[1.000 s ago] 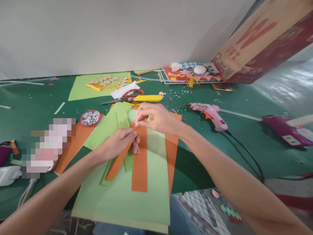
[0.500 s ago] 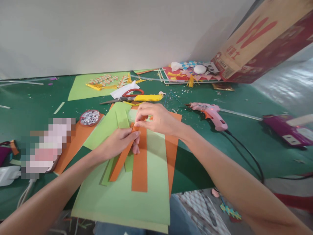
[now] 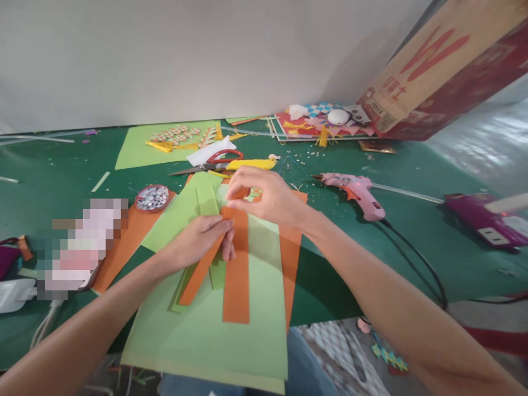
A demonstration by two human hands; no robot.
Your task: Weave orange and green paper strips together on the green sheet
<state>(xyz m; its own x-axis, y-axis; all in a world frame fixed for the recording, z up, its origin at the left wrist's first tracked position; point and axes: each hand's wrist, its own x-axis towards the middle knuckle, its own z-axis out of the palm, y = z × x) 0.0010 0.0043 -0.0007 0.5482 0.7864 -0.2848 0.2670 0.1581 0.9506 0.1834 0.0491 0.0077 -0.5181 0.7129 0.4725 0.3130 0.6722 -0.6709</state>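
My left hand (image 3: 201, 237) is closed, pinching the upper end of a narrow orange paper strip (image 3: 197, 273) that slants down to the left. My right hand (image 3: 264, 197) is closed too, its fingertips pinching the top of a wider orange strip (image 3: 236, 286) that runs straight toward me. Both strips meet between my fingertips. A light green strip (image 3: 207, 199) lies just under my left hand. All of this rests on a large light green paper sheet (image 3: 231, 341) with an orange sheet (image 3: 291, 258) beneath it.
On the green table (image 3: 61, 170): red-handled scissors (image 3: 216, 160), a yellow comb-like piece (image 3: 249, 164), a round tin of googly eyes (image 3: 152, 198), a pink glue gun (image 3: 355, 190) with its black cord, a purple device (image 3: 487, 220), a cardboard box (image 3: 441, 66), finished paper crafts (image 3: 325, 121).
My right hand has lifted slightly and shifted a little up the strip. The left hand and its slanted orange strip stay nearly where they were.
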